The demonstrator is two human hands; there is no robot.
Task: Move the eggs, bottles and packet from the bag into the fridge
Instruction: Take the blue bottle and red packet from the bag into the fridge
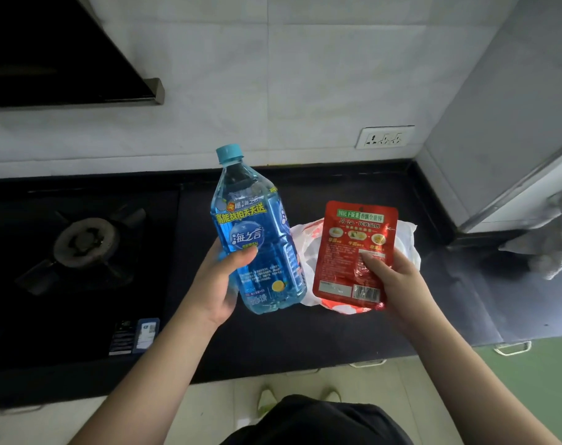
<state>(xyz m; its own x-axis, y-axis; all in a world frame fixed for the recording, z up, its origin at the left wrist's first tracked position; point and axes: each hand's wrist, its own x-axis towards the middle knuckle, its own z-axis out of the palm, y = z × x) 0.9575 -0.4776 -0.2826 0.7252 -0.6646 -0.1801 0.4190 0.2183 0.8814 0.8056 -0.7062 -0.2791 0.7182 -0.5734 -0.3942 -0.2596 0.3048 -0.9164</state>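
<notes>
Above the bag (408, 234), left hand (220, 284) grips bottle (257, 239), right hand (393, 277) grips packet (347, 252)

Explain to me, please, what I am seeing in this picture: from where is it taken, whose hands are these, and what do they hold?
There is no machine here. A person wears one camera on the head, so you look down along both bare arms at a dark kitchen counter. The left hand grips a blue drink bottle, upright with a light blue cap on. The right hand holds a red food packet by its lower part. Behind both lies a crumpled white and red plastic bag on the counter. To the left is a gas burner of the stove. At the right edge stands what is probably the fridge, grey and shut. No eggs are visible.
</notes>
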